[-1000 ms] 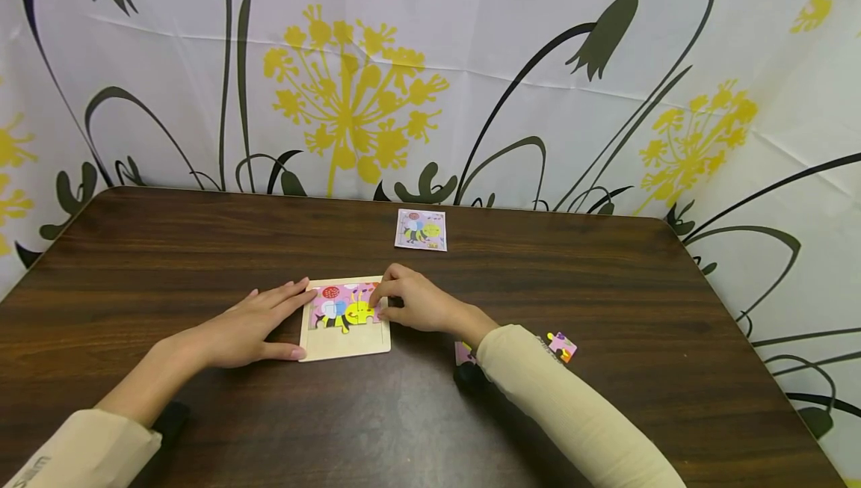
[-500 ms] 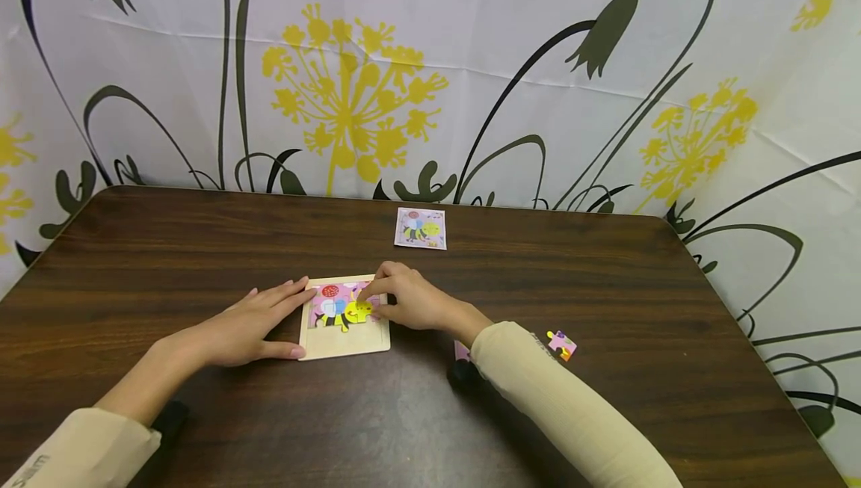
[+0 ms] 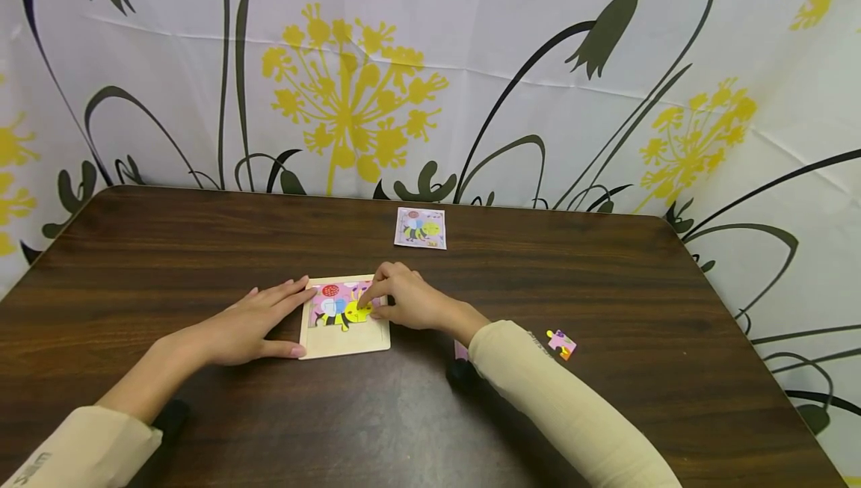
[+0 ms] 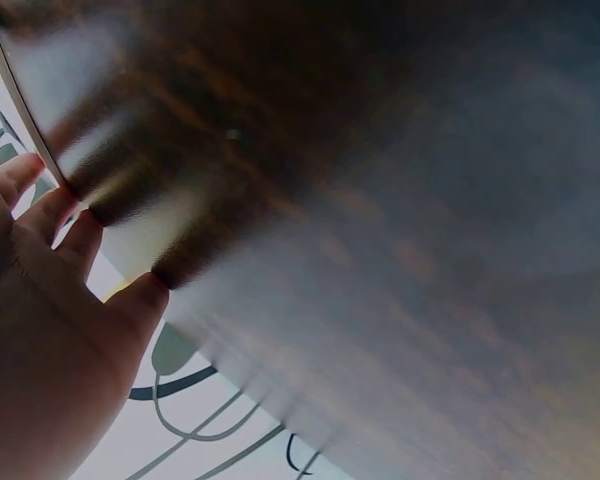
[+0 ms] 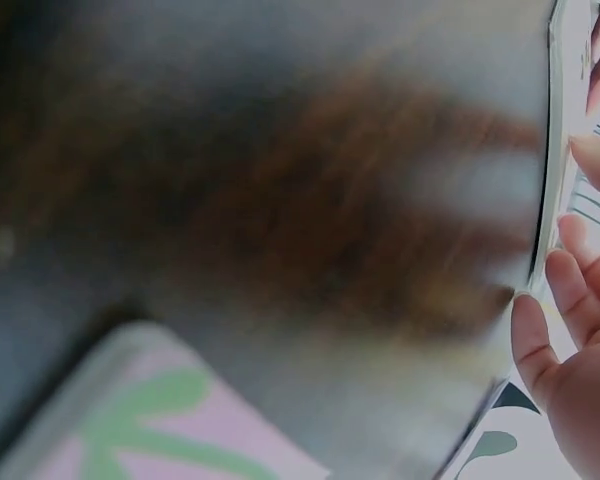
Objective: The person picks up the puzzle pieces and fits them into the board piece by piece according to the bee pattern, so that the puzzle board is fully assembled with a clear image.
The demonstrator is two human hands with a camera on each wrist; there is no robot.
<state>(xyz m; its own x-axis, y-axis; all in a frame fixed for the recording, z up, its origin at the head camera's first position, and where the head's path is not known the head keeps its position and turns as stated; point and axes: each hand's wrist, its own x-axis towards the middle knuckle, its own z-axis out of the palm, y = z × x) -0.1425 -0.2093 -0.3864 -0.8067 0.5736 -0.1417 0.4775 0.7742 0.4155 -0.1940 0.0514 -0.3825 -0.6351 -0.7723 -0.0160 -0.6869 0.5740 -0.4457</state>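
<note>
A wooden puzzle tray (image 3: 344, 343) lies on the table, its upper part filled with pink pieces that form a yellow and black bee. My left hand (image 3: 252, 323) rests along the tray's left side, fingers extended to the upper corner and thumb at the lower corner. My right hand (image 3: 413, 300) reaches over the tray's right edge. Its bent index finger and thumb pinch at a puzzle piece (image 3: 352, 314) with the bee's yellow face, seated among the others. The right wrist view shows the other fingers of this hand (image 5: 580, 350) loosely bent.
A printed bee picture card (image 3: 420, 229) lies near the table's back edge. One loose puzzle piece (image 3: 561, 344) is right of my right sleeve. Another pink piece (image 3: 460, 351) shows partly beneath that sleeve. A flower-patterned curtain (image 3: 511, 39) hangs behind the table.
My right fingertips have moved slightly left, from the upper right piece onto the bee's face, and then stayed there. The left hand and the tray have kept their place.
</note>
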